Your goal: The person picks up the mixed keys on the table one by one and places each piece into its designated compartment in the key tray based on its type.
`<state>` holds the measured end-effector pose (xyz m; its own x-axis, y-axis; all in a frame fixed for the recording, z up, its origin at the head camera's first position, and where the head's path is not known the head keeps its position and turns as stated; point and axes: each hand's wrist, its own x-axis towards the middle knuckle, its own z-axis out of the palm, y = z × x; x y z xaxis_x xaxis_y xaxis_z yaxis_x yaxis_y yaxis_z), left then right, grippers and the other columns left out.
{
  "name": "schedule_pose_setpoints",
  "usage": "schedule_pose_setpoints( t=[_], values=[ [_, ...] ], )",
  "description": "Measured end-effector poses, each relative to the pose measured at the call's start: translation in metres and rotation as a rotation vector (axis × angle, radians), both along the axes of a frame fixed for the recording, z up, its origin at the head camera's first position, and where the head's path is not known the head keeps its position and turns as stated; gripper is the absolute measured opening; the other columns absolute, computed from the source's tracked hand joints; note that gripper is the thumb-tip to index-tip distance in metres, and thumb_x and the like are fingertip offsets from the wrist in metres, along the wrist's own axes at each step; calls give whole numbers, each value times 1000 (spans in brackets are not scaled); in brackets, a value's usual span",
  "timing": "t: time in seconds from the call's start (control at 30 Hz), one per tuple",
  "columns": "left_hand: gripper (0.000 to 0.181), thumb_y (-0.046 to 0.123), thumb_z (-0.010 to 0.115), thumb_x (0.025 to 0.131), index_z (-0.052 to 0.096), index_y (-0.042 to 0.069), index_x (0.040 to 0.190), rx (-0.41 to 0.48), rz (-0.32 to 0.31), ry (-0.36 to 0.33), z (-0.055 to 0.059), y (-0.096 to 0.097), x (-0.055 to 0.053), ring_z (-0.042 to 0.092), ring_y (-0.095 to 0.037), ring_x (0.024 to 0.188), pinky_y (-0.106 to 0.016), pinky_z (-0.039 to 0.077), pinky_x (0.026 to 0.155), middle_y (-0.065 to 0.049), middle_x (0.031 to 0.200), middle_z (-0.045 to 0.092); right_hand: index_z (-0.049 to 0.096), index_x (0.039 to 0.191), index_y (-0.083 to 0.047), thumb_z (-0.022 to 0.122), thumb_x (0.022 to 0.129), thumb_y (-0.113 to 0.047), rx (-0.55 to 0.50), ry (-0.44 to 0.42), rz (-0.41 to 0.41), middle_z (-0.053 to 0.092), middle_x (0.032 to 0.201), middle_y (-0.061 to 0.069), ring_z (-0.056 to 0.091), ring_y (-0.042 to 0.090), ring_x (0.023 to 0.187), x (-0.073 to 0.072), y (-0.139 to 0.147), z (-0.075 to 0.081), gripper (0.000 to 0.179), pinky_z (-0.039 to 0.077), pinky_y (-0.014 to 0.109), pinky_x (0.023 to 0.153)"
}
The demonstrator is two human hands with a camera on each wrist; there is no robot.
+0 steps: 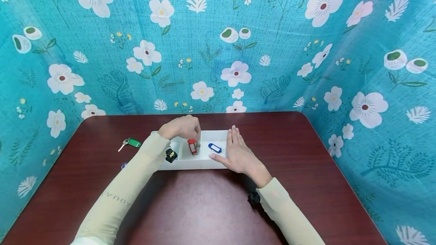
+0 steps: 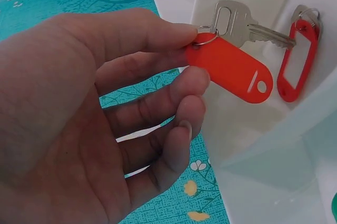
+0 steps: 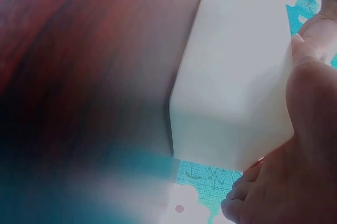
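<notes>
My left hand (image 1: 183,127) is over the middle compartment of a white divided tray (image 1: 190,165). Its thumb and finger pinch a red key tag (image 2: 231,70) by the ring end, and a silver key (image 2: 238,30) hangs on the ring. A second red key tag (image 2: 297,65) with a white label leans inside that compartment. My right hand (image 1: 241,156) lies against the tray's right end, fingers straight, thumb over the near rim of the right compartment. Inside that compartment is a blue key tag (image 1: 215,147).
A green key tag (image 1: 134,143) with a key lies on the dark red table (image 1: 211,207), left of the tray. Something blue-purple (image 1: 124,165) shows partly behind my left forearm. Floral teal cloth (image 1: 204,48) hangs around the table. The left forearm covers part of the tray's left compartment.
</notes>
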<state>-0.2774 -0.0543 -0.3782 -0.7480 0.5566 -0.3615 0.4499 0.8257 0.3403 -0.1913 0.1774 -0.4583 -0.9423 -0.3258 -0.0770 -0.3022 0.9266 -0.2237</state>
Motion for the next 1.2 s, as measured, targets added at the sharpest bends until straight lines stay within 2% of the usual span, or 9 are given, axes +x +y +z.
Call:
schedule_pose_setpoints(
  t=[0.33, 0.5, 0.67, 0.93, 1.2],
  values=[
    [17, 15, 68, 95, 85, 14, 92, 12, -20, 13, -1, -5, -1, 54, -12, 68, -26, 41, 59, -1, 95, 75, 6, 164, 11, 41, 97, -82, 13, -5, -3, -3, 175, 30, 2, 43, 165, 1, -1, 1, 120, 14, 50, 136],
    [19, 19, 66, 98, 85, 14, 99, 25, -20, 55, 1, -8, -1, 57, -13, 74, -27, 45, 63, -2, 106, 78, 6, 163, 11, 40, 97, -82, 11, -4, 2, -3, 174, 30, 3, 44, 165, 1, 0, 2, 120, 14, 50, 136],
    [22, 23, 65, 101, 84, 12, 107, 37, -10, 58, 3, -10, 1, 59, -14, 74, -28, 47, 66, -4, 107, 78, 5, 164, 11, 40, 97, -82, 5, -12, -2, -5, 175, 29, 2, 43, 166, 1, -1, 2, 119, 14, 50, 136],
    [25, 26, 65, 103, 81, 12, 116, 74, -35, 66, 9, -20, 12, 65, -15, 87, -32, 58, 79, -4, 115, 79, 7, 164, 11, 44, 96, -81, -16, -10, -3, 1, 175, 30, 1, 42, 166, 1, -2, 1, 120, 15, 51, 136],
    [28, 24, 65, 104, 77, 9, 125, 176, -39, 87, 14, -30, 22, 68, -16, 89, -35, 62, 85, -6, 117, 79, 7, 163, 11, 45, 97, -80, -27, -11, 1, -1, 174, 31, 2, 44, 165, 2, -1, 3, 120, 15, 51, 136]
  ],
)
